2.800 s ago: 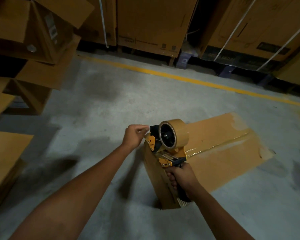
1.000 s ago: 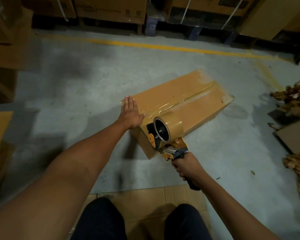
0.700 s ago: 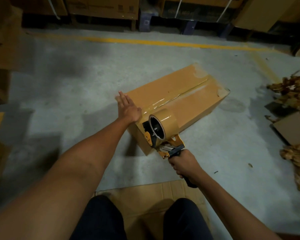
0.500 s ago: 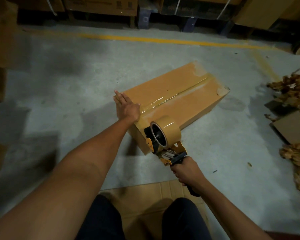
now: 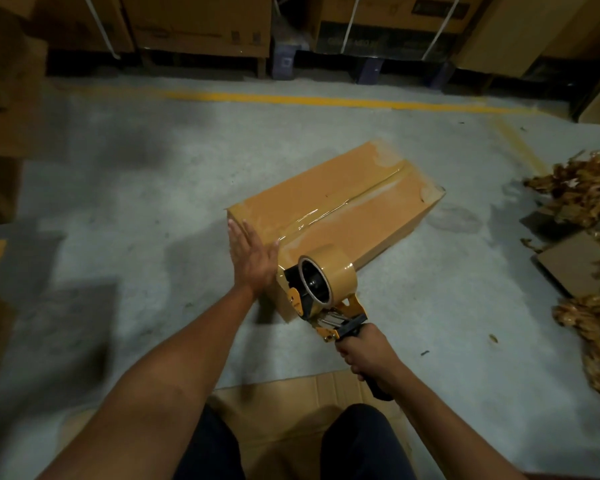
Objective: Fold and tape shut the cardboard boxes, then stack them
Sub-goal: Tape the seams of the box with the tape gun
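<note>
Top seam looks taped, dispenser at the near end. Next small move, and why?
Probably tilt the orange tape dispenser in the right hand down over the near end to cut the strip. Glossy tape runs the top seam of the brown cardboard box, and the left hand lies flat on its near corner, bracing it. Whether the strip is cut, I cannot tell.
</note>
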The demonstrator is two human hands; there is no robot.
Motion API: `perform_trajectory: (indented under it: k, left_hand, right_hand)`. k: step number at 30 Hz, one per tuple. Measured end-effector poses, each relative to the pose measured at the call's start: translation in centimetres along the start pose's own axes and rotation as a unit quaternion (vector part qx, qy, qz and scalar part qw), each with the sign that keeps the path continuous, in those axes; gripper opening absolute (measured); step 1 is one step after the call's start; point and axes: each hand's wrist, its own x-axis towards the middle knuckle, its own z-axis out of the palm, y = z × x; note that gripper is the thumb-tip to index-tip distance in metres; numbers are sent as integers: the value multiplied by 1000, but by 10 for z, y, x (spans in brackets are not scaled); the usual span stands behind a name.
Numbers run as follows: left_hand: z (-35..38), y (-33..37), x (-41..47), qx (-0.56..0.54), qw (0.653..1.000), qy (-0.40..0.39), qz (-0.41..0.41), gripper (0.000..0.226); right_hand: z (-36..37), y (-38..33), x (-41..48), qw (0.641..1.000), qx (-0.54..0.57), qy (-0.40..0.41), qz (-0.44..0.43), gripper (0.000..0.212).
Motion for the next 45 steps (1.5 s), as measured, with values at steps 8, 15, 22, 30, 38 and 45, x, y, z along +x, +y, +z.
perform_trajectory:
  k: [8,15,22,30,38,45]
  left_hand:
    - [18,-16,-77,98,974,-14,202,73]
    - [-4,-10,-64,192,962,-82,176,65]
    - [-15,4,-62,242,943,-173,152,83]
    - [-18,13,-59,225,942,-224,109,89]
    - [-24,37,-60,258,924,-277,52,93]
    - [-30,58,-63,301,905,-302,24,94]
  right_hand:
    - [-6,10,-5,1000,-7,-8,-10,19]
    - [-7,1,-11,998,57,-29,-1,22]
    - [-8,15,-16,1000,20,-16,-7,17]
    - [-13,16,-12,995,76,-57,39,23]
    - [-22,12,-3,985,134,-53,92,26]
    - [-17,7,-3,993,89,-17,71,31]
